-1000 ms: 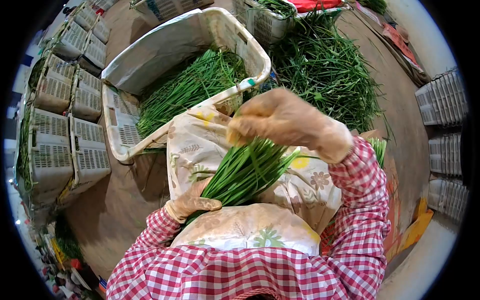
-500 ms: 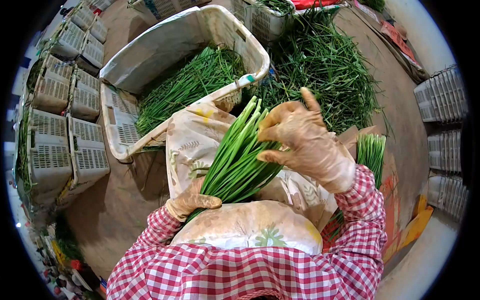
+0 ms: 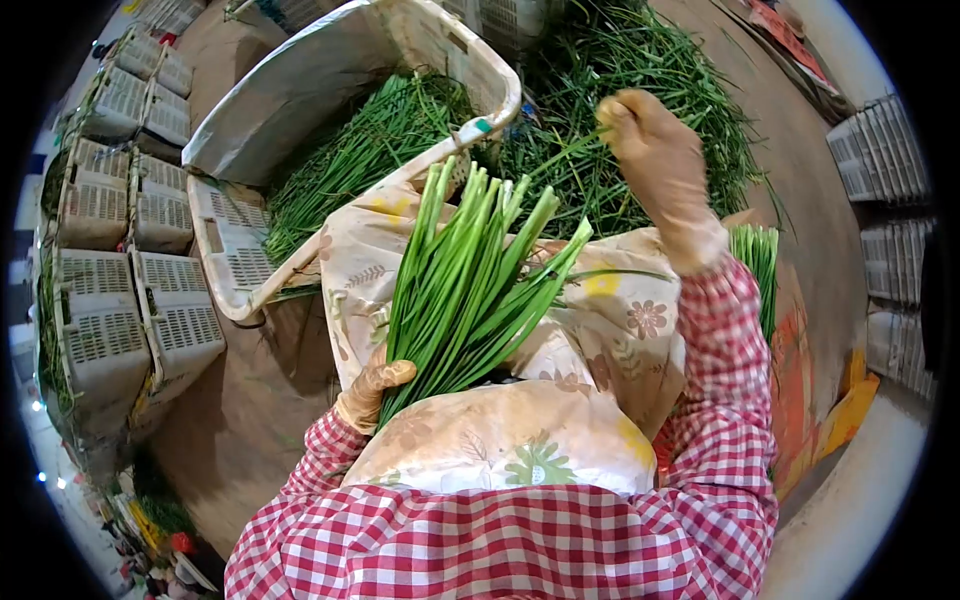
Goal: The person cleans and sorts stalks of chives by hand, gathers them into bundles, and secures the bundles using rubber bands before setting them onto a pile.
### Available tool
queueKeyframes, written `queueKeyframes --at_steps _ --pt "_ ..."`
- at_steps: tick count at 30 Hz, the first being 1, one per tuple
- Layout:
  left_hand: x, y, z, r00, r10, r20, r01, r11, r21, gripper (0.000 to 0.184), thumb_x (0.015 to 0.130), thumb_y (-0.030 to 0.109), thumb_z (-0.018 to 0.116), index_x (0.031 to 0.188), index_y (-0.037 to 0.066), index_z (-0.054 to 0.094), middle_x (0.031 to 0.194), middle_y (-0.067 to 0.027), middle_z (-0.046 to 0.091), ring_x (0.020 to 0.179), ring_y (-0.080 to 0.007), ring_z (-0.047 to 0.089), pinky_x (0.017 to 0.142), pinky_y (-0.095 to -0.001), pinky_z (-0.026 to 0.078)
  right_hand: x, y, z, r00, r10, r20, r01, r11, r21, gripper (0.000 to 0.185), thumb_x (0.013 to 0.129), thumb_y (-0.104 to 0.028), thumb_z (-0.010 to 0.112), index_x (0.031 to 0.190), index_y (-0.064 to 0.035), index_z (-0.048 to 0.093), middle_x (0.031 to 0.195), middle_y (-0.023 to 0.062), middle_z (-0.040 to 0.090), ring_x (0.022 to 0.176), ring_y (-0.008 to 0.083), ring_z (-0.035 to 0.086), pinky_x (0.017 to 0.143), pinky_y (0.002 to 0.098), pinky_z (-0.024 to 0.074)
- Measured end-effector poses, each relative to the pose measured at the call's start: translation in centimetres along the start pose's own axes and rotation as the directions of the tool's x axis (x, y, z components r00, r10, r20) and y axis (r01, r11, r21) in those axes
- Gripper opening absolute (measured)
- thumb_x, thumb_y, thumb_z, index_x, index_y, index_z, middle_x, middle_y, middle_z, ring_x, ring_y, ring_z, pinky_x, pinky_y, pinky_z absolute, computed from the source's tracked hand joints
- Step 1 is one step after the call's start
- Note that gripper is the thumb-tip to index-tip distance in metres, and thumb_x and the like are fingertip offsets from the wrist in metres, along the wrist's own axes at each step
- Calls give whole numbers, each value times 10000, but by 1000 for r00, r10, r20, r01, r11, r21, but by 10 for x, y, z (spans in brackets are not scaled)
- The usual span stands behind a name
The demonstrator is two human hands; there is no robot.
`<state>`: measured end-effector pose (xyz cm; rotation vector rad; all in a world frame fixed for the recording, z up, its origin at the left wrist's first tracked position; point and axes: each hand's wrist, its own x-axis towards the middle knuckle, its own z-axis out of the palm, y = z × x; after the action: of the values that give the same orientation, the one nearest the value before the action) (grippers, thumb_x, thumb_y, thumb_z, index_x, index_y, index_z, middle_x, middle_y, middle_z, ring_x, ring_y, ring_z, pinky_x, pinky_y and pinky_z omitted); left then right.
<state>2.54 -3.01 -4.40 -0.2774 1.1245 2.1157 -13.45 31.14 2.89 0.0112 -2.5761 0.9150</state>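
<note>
My gloved left hand (image 3: 374, 392) is closed around the lower end of a bunch of garlic chives (image 3: 455, 300), thumb across the front. The bunch fans out above my lap, pale cut ends pointing up and away from me. Up and to the right, my gloved right hand (image 3: 655, 165) is pinched on a thin green chive leaf (image 3: 568, 152), which trails down-left towards the bunch. Whether the leaf still touches the bunch I cannot tell. A flowered apron (image 3: 645, 345) covers my lap beneath the bunch.
A white plastic basket (image 3: 297, 277) ahead on the left holds more chives (image 3: 375, 140). Beyond my right hand lies a heap of loose green leaves (image 3: 690, 95). Another chive bunch (image 3: 757, 275) stands right of my sleeve. Crates (image 3: 100, 310) line the left; stacked crates (image 3: 880, 165) stand right.
My right hand has moved from beside the bunch up and to the right, closing on a leaf drawn out with it. The bunch has spread wider in my left hand.
</note>
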Motion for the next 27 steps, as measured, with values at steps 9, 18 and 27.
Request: queueKeyframes --at_steps 9,18,27 --pt "3 -10 -12 999 -19 -30 12 974 -225 641 777 207 650 1328 -19 415 1205 -160 573 1050 -255 600 953 -381 479 -61 -58 2 742 -143 655 173 985 20 238 760 -335 707 791 -100 728 702 113 626 713 256 608 735 411 448" --pt "6 -20 -27 997 58 -42 -71 898 -434 458 807 315 605 1135 -5 593 1025 -132 661 885 -239 652 829 -367 534 -65 -53 -46 714 -573 402 -211 371 904 255 885 -279 565 800 -52 642 707 26 596 597 177 534 518 350 409" --pt "2 -23 -31 992 111 -52 -122 877 -464 490 792 287 638 1175 -11 569 1069 -143 651 917 -247 652 852 -381 531 -6 -4 -81 985 33 170 -111 874 474 341 908 -234 576 1163 -7 585 932 65 659 818 169 616 618 313 529"
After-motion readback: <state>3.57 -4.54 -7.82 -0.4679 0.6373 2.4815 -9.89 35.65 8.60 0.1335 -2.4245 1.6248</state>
